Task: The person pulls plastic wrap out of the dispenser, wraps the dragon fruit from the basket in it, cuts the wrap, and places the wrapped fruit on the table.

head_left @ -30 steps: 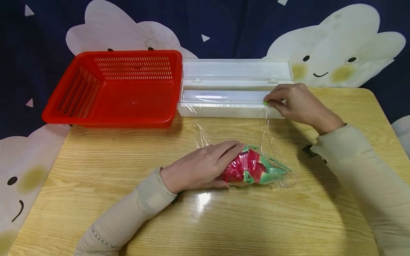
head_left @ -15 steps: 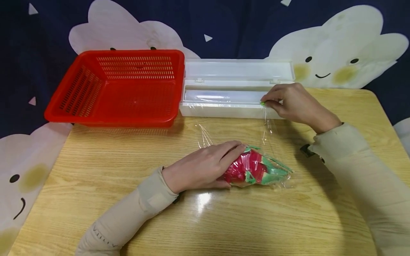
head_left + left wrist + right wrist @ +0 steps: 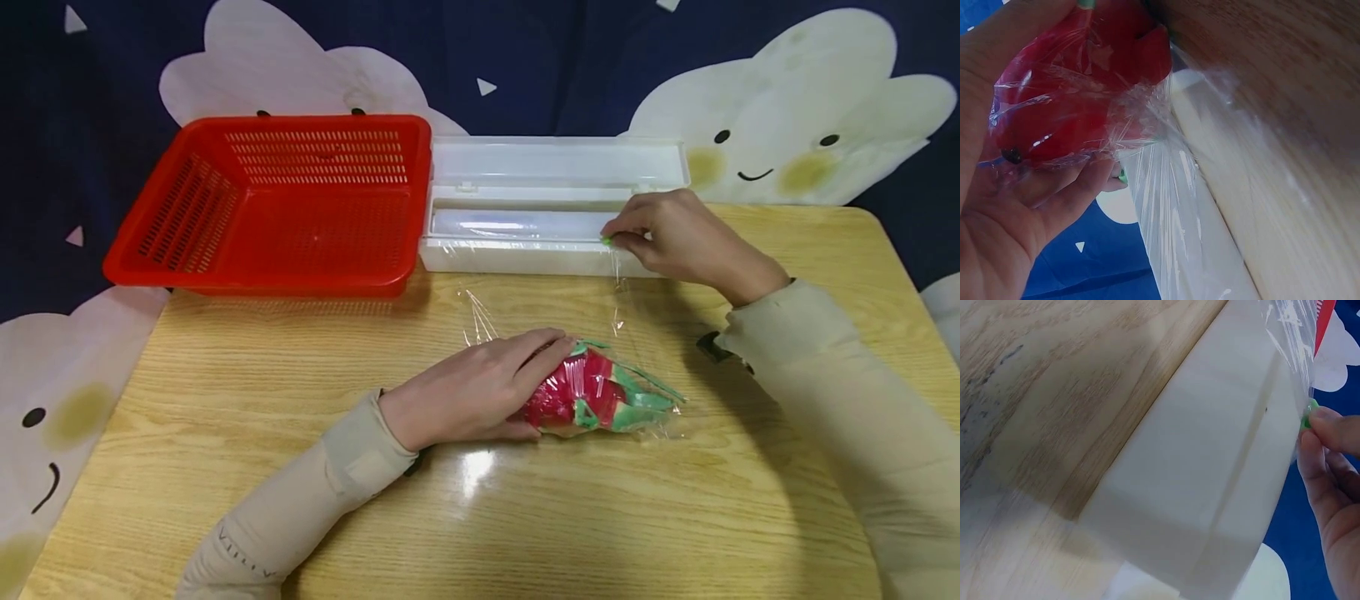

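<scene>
A dragon fruit (image 3: 588,392) with red skin and green scales lies on the table, wrapped in clear cling film (image 3: 478,317). My left hand (image 3: 480,387) grips its left end from above; the left wrist view shows thumb and fingers round the filmed red skin (image 3: 1079,100). From the fruit, the film runs back to a white cling film box (image 3: 517,258), whose lid stands up and whose roll (image 3: 510,223) is visible. My right hand (image 3: 675,242) pinches a small green slide cutter (image 3: 607,241) on the box's front edge. In the right wrist view, film bunches beside this cutter (image 3: 1310,414).
A red plastic basket (image 3: 262,287) with slotted sides stands left of the box, against its end. Behind the table (image 3: 600,517) hangs a dark blue cloth (image 3: 540,67) with cloud prints. The table's right edge lies beyond my right arm.
My right hand has slid the green cutter a short way left along the box edge, and the film's right border at the box has shifted with it. My left hand keeps its hold on the dragon fruit.
</scene>
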Demonstrator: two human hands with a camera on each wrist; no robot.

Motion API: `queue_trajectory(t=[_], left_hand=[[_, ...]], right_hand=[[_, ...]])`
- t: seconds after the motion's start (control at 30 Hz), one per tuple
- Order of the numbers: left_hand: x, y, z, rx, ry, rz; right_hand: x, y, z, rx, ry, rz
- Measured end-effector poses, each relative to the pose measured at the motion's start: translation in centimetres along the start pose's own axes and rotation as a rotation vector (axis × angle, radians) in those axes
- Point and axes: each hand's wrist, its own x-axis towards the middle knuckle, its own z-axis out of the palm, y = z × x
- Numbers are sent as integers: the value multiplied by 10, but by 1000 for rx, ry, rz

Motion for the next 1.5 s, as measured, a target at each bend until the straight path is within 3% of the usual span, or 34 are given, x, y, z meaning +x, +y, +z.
queue_trajectory(t=[0.3,0.43,1.03,1.5], left_hand=[[3,1,-2,24,-20,10],[2,0,-2,33,-28,-2],[-1,-1,0,42,3,19],[0,-1,-1,30,-25,5]], right_hand=[[30,-29,0,-5,-130,-37],[37,-32,2,2,-146,-37],[54,-35,12,60,-150,-70],[95,-60,33,111,-164,-150]])
